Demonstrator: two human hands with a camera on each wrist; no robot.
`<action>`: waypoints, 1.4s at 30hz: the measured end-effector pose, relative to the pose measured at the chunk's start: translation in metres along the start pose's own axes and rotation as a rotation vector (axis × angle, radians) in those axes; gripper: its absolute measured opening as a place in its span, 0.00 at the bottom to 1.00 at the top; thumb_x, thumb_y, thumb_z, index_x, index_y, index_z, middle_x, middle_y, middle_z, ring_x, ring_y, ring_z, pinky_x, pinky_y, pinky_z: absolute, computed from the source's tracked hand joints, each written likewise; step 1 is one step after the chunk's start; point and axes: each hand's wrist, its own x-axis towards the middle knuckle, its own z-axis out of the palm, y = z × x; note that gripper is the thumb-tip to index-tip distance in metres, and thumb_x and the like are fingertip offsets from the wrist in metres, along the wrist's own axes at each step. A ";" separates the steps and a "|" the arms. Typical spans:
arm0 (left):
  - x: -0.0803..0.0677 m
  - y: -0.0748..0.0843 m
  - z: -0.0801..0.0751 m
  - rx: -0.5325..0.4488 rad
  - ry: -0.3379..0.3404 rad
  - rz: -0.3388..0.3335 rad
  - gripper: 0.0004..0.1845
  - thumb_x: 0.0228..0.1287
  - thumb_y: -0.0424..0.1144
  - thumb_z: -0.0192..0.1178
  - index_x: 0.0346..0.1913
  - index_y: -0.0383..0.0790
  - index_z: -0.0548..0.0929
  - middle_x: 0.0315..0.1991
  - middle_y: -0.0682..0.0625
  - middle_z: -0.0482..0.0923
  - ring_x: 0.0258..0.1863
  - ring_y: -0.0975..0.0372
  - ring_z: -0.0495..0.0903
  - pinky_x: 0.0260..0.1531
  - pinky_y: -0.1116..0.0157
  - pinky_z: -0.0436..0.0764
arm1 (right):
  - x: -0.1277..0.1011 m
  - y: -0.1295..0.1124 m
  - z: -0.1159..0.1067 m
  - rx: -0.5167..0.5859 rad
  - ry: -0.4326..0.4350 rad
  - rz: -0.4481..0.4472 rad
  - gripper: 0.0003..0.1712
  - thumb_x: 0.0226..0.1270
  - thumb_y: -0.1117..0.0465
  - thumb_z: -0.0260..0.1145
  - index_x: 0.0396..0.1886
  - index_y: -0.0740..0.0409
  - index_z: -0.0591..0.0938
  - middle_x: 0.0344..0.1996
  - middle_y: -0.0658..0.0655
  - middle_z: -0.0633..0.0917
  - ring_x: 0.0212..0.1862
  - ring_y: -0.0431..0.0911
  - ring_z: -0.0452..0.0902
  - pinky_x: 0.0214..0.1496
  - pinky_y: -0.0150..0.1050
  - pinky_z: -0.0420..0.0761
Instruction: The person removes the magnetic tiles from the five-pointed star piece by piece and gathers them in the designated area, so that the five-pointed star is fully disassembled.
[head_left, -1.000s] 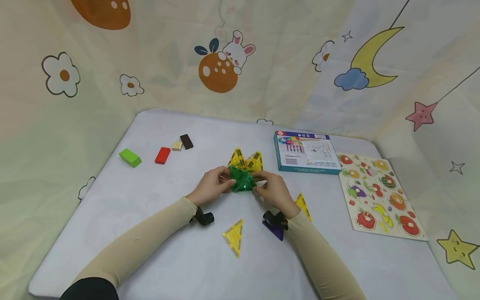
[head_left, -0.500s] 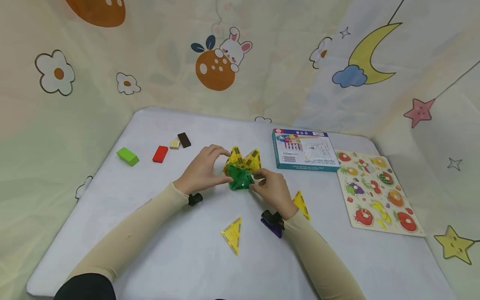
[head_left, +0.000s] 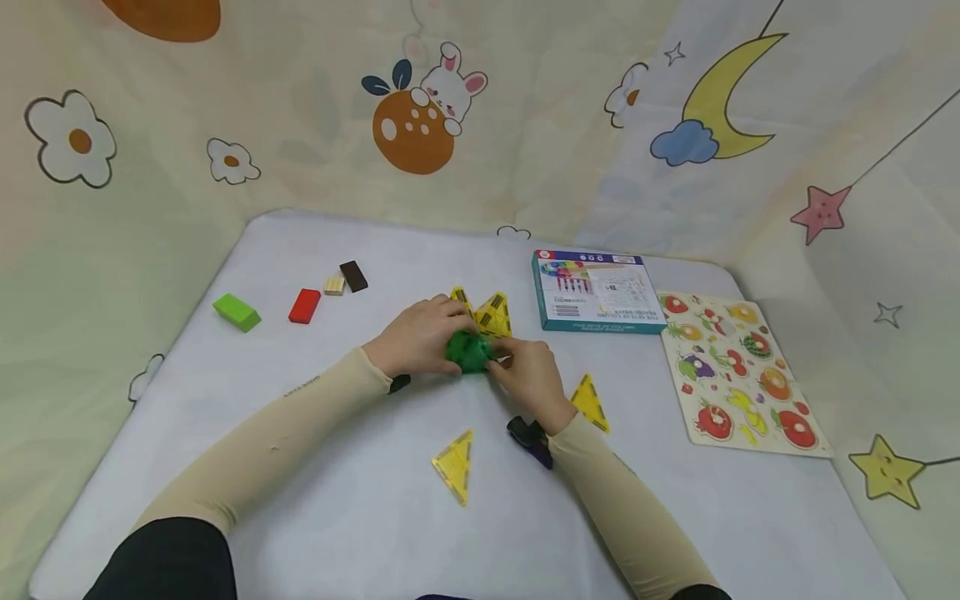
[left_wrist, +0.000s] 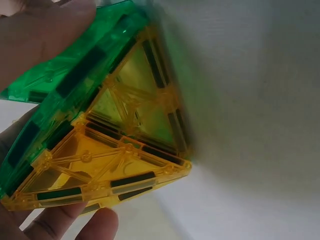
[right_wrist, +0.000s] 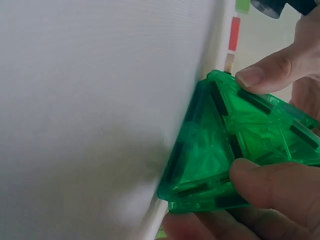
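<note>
Both hands on the magnetic-tile build, mid-table. Left hand (head_left: pixel 422 337) grips it from its side: thumb over the green triangle tiles (head_left: pixel 468 353), fingertips round by the yellow triangle tiles (head_left: pixel 493 315). Right hand (head_left: pixel 531 375) pinches the green triangle tiles at the near corner, thumb on the face, fingers underneath. Green and yellow touch along their edges, tilted to each other; yellow sits on the far side.

Loose yellow tile (head_left: pixel 454 468) lies nearer the person, second loose yellow tile (head_left: pixel 589 404) just right of the right wrist.

Rest of white table (head_left: pixel 337 533): boxed set (head_left: pixel 600 292) back right, just beside fruit puzzle board (head_left: pixel 716 387). Back left: lime-green block (head_left: pixel 237 312), red block (head_left: pixel 304 306), then beige block (head_left: pixel 334 286) next to dark brown block (head_left: pixel 354 276).
</note>
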 end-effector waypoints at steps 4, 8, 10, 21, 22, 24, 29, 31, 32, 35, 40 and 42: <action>-0.002 -0.001 -0.002 -0.026 -0.001 -0.005 0.33 0.46 0.50 0.84 0.57 0.48 0.85 0.59 0.48 0.80 0.59 0.52 0.78 0.59 0.51 0.83 | 0.000 -0.003 0.000 -0.045 0.025 -0.028 0.14 0.65 0.62 0.76 0.50 0.59 0.91 0.39 0.57 0.94 0.35 0.46 0.91 0.38 0.39 0.89; -0.003 -0.003 -0.002 -0.056 0.002 -0.005 0.32 0.47 0.48 0.84 0.56 0.49 0.85 0.59 0.49 0.80 0.58 0.52 0.78 0.57 0.51 0.84 | -0.002 -0.004 -0.001 -0.098 0.050 -0.052 0.12 0.65 0.62 0.75 0.47 0.60 0.92 0.34 0.57 0.93 0.33 0.46 0.90 0.35 0.39 0.88; -0.003 -0.004 -0.002 -0.073 0.001 -0.007 0.31 0.47 0.47 0.84 0.56 0.49 0.85 0.59 0.50 0.80 0.58 0.53 0.78 0.55 0.52 0.85 | -0.004 -0.003 -0.002 -0.116 0.061 -0.047 0.11 0.65 0.63 0.75 0.46 0.60 0.92 0.31 0.57 0.93 0.33 0.47 0.89 0.36 0.40 0.87; -0.007 -0.008 0.003 -0.113 0.002 -0.012 0.31 0.49 0.46 0.84 0.58 0.50 0.85 0.59 0.50 0.80 0.59 0.54 0.78 0.56 0.53 0.85 | -0.028 0.026 -0.035 0.028 0.023 0.069 0.11 0.71 0.60 0.70 0.47 0.63 0.88 0.36 0.60 0.91 0.34 0.47 0.85 0.37 0.38 0.84; -0.007 -0.008 0.004 -0.111 0.003 -0.011 0.31 0.49 0.47 0.84 0.58 0.50 0.85 0.60 0.50 0.80 0.59 0.54 0.78 0.56 0.53 0.85 | -0.032 0.033 -0.040 0.033 0.022 0.091 0.12 0.72 0.60 0.70 0.47 0.64 0.87 0.36 0.60 0.90 0.33 0.47 0.84 0.35 0.36 0.83; -0.007 -0.009 0.004 -0.114 0.007 -0.008 0.31 0.49 0.46 0.84 0.58 0.51 0.85 0.60 0.49 0.80 0.59 0.54 0.78 0.56 0.53 0.85 | -0.039 0.047 -0.052 0.036 0.022 0.138 0.14 0.73 0.59 0.68 0.50 0.65 0.86 0.36 0.61 0.89 0.32 0.46 0.82 0.32 0.34 0.79; -0.007 -0.011 0.005 -0.120 0.012 -0.007 0.31 0.49 0.46 0.84 0.58 0.51 0.85 0.60 0.49 0.80 0.59 0.54 0.78 0.57 0.54 0.85 | -0.055 0.089 -0.083 0.010 0.004 0.271 0.21 0.77 0.57 0.64 0.59 0.69 0.81 0.37 0.63 0.86 0.29 0.45 0.77 0.26 0.33 0.76; -0.007 -0.011 0.005 -0.120 0.009 -0.010 0.30 0.49 0.46 0.84 0.58 0.51 0.85 0.60 0.49 0.80 0.59 0.54 0.78 0.57 0.54 0.85 | -0.059 0.103 -0.093 -0.009 -0.001 0.314 0.23 0.78 0.57 0.63 0.61 0.71 0.80 0.37 0.64 0.86 0.27 0.45 0.77 0.25 0.34 0.77; -0.007 -0.011 0.005 -0.120 0.007 -0.011 0.30 0.49 0.46 0.84 0.58 0.51 0.85 0.60 0.49 0.80 0.59 0.54 0.78 0.57 0.54 0.85 | -0.061 0.109 -0.097 -0.021 -0.005 0.338 0.24 0.78 0.56 0.63 0.62 0.71 0.79 0.37 0.65 0.86 0.26 0.45 0.77 0.25 0.35 0.77; -0.007 -0.011 0.003 -0.122 -0.003 -0.019 0.30 0.49 0.46 0.84 0.58 0.51 0.85 0.60 0.49 0.80 0.60 0.53 0.78 0.58 0.54 0.84 | -0.060 0.121 -0.103 -0.075 -0.017 0.411 0.26 0.77 0.55 0.63 0.63 0.71 0.79 0.39 0.66 0.86 0.28 0.47 0.77 0.27 0.35 0.77; -0.006 -0.010 0.004 -0.123 -0.009 -0.024 0.31 0.49 0.46 0.84 0.58 0.51 0.85 0.61 0.49 0.79 0.60 0.54 0.78 0.59 0.54 0.84 | -0.055 0.127 -0.101 -0.170 0.002 0.505 0.23 0.75 0.52 0.63 0.57 0.67 0.82 0.39 0.65 0.86 0.33 0.51 0.77 0.29 0.35 0.75; -0.006 -0.010 0.005 -0.123 -0.005 -0.021 0.31 0.49 0.46 0.84 0.58 0.51 0.85 0.61 0.49 0.79 0.60 0.53 0.78 0.59 0.54 0.84 | -0.053 0.126 -0.100 -0.198 0.022 0.517 0.22 0.74 0.52 0.64 0.55 0.66 0.83 0.38 0.65 0.86 0.32 0.51 0.77 0.28 0.35 0.74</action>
